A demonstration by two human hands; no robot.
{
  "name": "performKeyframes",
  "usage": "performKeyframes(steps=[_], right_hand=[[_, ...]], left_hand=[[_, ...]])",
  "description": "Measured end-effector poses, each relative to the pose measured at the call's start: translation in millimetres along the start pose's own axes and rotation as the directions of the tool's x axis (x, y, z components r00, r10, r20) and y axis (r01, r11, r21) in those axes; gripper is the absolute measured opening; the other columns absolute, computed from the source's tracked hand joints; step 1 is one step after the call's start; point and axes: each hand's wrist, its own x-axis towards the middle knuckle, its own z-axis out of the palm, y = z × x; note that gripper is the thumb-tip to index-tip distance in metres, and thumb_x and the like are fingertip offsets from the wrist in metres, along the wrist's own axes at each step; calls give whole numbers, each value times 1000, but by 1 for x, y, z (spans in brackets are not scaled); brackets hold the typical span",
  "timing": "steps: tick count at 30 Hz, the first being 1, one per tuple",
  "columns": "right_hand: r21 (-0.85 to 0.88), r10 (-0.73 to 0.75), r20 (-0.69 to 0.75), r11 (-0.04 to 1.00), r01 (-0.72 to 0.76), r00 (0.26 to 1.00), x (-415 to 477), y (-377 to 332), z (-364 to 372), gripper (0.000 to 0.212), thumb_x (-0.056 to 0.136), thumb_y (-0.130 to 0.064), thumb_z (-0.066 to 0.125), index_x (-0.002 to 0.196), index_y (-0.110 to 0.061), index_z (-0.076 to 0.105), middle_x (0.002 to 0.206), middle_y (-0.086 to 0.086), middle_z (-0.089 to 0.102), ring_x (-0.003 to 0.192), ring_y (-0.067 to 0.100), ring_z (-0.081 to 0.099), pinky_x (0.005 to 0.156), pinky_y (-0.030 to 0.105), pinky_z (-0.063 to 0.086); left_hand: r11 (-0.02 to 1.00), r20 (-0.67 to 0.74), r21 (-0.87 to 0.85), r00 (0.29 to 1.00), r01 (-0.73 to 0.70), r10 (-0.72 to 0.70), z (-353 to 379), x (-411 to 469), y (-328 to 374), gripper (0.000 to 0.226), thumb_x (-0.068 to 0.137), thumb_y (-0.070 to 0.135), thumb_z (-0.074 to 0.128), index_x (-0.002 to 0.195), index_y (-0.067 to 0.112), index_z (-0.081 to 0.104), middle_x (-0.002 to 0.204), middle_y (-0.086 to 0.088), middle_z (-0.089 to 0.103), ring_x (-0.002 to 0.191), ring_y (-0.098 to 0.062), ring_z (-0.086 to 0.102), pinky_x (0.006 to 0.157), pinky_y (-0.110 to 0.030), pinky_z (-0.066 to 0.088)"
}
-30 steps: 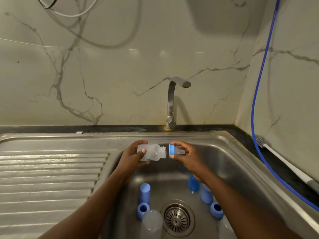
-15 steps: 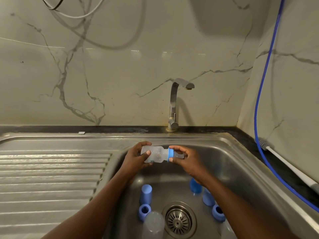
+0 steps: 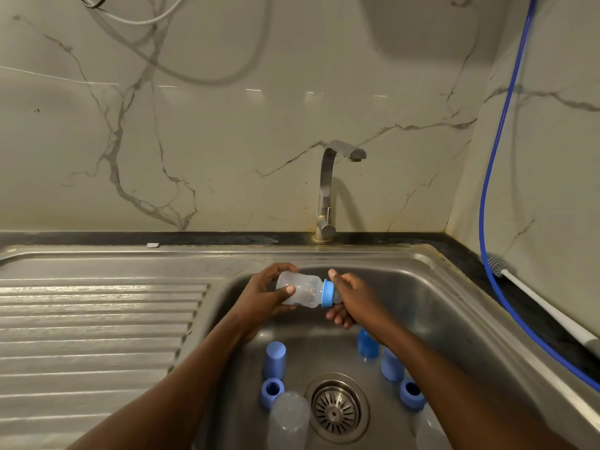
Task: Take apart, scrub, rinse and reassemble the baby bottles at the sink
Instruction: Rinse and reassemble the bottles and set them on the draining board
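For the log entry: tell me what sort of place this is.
Probably a home kitchen: a stainless steel sink with a ribbed draining board, a tap behind it, and a bottle brush lying beside it.

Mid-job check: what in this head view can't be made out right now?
Head view only.
The teat beyond the blue collar: covered by the right hand.
Collar's thread seating on the held bottle: too small to tell.
Clear bottle by the drain: cut off by the bottom edge.
Blue cap: partly behind the right forearm.
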Motion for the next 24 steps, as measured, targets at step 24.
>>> performKeyframes(steps=[24], right_hand=[[3, -128, 80, 992, 128, 989, 1, -5, -5, 42, 85, -20, 73, 122, -15, 54, 120, 9, 59, 102, 23, 65, 79, 31, 60]], left_hand=[[995, -102, -44, 991, 88, -92, 3, 2, -2, 23, 99, 10, 52, 120, 17, 54, 125, -15, 56, 107, -31, 64, 86, -47, 59]])
